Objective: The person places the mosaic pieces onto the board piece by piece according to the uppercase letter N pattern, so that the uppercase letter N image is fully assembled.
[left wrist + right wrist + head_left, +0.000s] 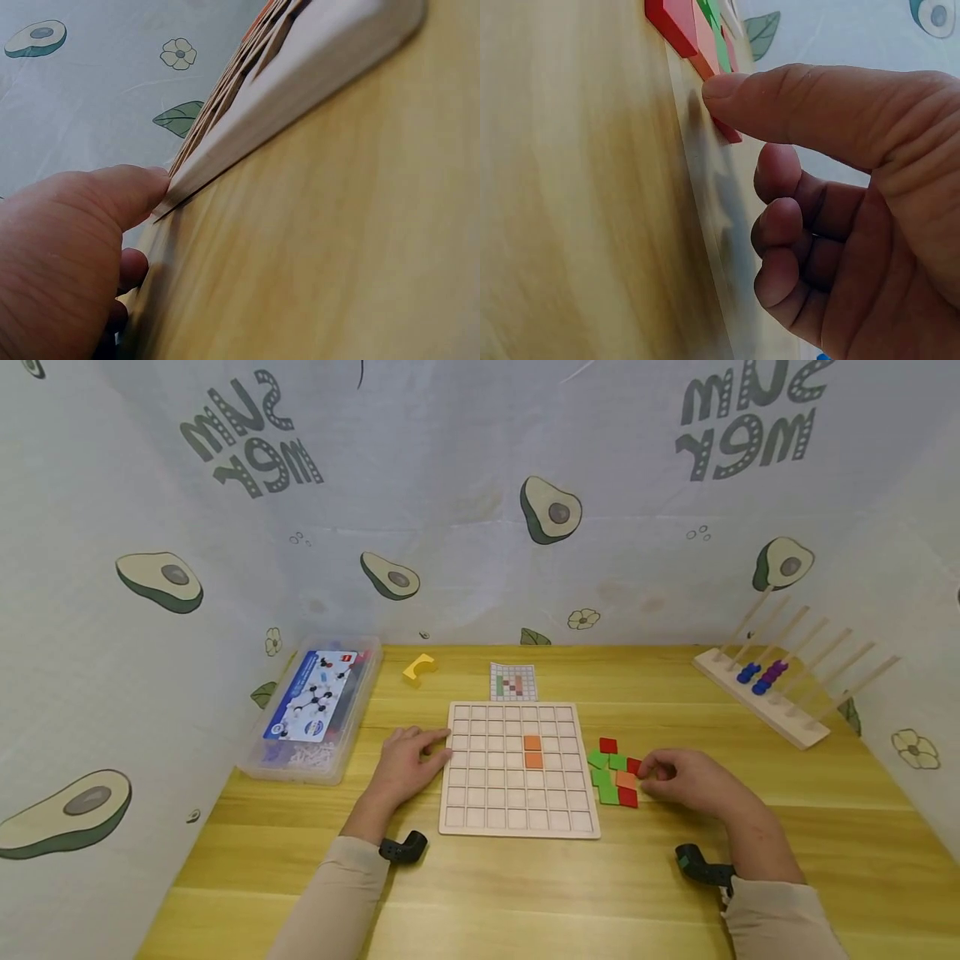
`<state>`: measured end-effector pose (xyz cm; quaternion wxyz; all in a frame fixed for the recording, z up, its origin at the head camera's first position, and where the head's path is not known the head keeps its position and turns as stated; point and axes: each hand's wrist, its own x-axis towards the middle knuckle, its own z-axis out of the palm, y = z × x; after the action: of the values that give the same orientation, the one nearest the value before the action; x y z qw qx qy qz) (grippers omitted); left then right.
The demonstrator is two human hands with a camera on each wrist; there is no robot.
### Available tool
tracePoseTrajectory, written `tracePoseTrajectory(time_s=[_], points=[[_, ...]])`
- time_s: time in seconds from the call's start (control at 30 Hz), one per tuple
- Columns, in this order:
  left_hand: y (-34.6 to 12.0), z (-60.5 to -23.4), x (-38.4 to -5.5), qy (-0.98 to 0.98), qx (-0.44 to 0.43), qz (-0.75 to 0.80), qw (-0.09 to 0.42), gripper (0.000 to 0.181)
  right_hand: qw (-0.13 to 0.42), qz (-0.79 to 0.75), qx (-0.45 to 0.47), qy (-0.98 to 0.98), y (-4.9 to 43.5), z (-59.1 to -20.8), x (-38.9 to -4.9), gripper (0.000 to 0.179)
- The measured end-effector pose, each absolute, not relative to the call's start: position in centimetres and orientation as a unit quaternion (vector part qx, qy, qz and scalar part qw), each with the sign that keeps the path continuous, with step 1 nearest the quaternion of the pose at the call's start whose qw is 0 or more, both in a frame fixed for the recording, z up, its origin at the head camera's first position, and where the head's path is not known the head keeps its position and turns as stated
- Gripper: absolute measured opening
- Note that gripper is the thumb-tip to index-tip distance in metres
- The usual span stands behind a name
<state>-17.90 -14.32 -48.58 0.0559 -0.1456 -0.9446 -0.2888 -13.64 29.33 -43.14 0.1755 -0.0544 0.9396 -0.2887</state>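
Note:
A wooden grid board [517,821] lies flat, with two orange square tiles [532,752] in neighbouring cells of one column. My left hand [408,764] rests at the board's left edge; in the left wrist view its thumb [135,191] touches the side of the rim. To the right of the board lie several loose green tiles [602,778], red tiles and an orange tile [625,780]. My right hand [690,781] is at their right side, its thumb and index fingertips right at a red tile [633,766]. In the right wrist view the other fingers [780,221] are bent, holding nothing.
A small card with a coloured grid pattern [513,682] lies behind the board. A yellow arch block [419,669] is at the back left, beside a clear plastic box [300,766]. A wooden peg rack [772,706] with blue and purple beads stands at the back right.

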Motion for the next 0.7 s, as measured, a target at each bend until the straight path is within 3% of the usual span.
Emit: tracePoseTrajectory(time_s=[0.7], points=[[-14.36, -48.55, -17.78, -0.944, -0.148, -0.288, 0.056, 0.038, 0.169, -0.275, -0.042, 0.946, 28.52, -43.46, -13.62, 0.033]])
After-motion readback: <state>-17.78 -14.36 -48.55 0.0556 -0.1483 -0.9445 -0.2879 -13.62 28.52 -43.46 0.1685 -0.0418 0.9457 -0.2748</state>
